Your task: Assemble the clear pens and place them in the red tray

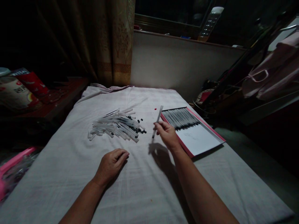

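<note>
My right hand (167, 134) is raised over the white cloth and pinches a single clear pen (157, 121) with a dark tip, held nearly upright. Just to its right lies a shallow red-edged box (205, 143) with a row of pens (180, 119) laid side by side at its far end. My left hand (112, 163) rests palm down on the cloth (130, 186), fingers loosely curled, holding nothing. A loose pile of clear pens with black caps (116, 125) lies beyond the left hand, a hand's length away.
A tiny red bit (155, 109) lies on the cloth near the box. Packets and a tin (16, 91) stand on a dark shelf at the left. A curtain (112, 43) hangs behind. Clutter and pink cloth (273, 74) fill the right side; something pink (11, 161) sits low left.
</note>
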`<state>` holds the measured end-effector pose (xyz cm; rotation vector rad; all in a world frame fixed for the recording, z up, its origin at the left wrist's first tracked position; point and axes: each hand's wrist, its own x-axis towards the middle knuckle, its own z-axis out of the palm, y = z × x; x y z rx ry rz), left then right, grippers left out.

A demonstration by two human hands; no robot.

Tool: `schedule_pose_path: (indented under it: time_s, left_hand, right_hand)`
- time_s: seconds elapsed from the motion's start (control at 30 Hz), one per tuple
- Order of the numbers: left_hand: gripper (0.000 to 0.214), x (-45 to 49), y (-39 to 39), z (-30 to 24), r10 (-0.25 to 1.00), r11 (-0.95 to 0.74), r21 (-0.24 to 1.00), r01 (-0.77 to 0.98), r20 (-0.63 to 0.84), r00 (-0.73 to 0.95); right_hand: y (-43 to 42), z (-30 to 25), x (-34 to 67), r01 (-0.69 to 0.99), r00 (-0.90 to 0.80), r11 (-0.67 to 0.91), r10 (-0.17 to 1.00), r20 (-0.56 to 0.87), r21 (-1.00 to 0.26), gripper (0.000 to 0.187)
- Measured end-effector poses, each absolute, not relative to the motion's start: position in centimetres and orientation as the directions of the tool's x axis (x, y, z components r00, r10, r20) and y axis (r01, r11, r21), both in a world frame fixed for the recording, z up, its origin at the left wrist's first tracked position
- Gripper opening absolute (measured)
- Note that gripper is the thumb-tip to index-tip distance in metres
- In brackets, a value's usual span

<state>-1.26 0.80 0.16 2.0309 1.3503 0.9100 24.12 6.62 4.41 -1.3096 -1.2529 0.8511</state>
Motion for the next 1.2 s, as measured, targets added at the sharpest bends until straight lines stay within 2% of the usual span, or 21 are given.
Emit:
schedule_pose_path:
  time_s: [0.07,0.1,0.2,0.3,0.4,0.7,0.9,1.03,1.13,1.2]
  left_hand:
    - [0.031,-1.3,0.8,0.1,0.933,-0.356,0.739,0.572,0.245,0.264]
    - [0.031,-1.3,0.9,0.0,0.933,-0.355,0.742,0.569,0.246,0.261]
    - [0.031,-1.3,0.9,0.0,0.935,-0.349,0.749,0.563,0.242,0.258]
    - [0.03,-1.3,1.0,0.0,0.939,-0.337,0.757,0.559,0.231,0.253]
    - [0.031,-1.2,1.0,0.2,0.941,-0.332,0.76,0.559,0.227,0.251]
    - [0.031,-1.2,1.0,0.3,0.943,-0.328,0.765,0.554,0.228,0.243]
    - [0.03,-1.3,1.1,0.2,0.941,-0.333,0.765,0.552,0.233,0.245]
    - [0.029,-1.3,1.1,0.2,0.944,-0.325,0.775,0.542,0.233,0.234]
    - [0.028,-1.3,1.2,0.0,0.947,-0.314,0.791,0.525,0.226,0.226]
    - [0.029,-1.3,1.2,-0.1,0.95,-0.306,0.805,0.508,0.219,0.224]
  right_hand:
    - [8.7,5.6,27.9,0.446,0.278,0.144,0.916,0.29,-0.883,0.038]
    - [9.6,6.1,29.8,0.577,0.297,0.09,0.903,0.311,-0.812,0.037]
    - [11.5,6.8,34.0,0.852,0.341,-0.199,0.913,0.224,-0.484,0.034]
    - [12.3,6.4,36.0,0.934,0.329,-0.298,0.932,0.15,-0.197,0.035]
    - [12.6,5.7,36.4,0.952,0.304,-0.299,0.948,0.098,-0.059,0.036]
    - [13.3,5.1,35.9,0.948,0.316,-0.317,0.947,0.058,0.011,0.038]
    - [13.0,6.0,34.8,0.96,0.276,-0.28,0.954,0.118,0.016,0.038]
    - [13.0,6.5,31.8,0.992,0.126,-0.126,0.977,0.17,-0.01,0.037]
    - [13.0,6.2,28.2,0.996,-0.063,0.069,0.992,0.113,-0.054,0.034]
    - [12.8,5.7,25.6,0.985,-0.136,0.142,0.988,0.069,-0.099,0.033]
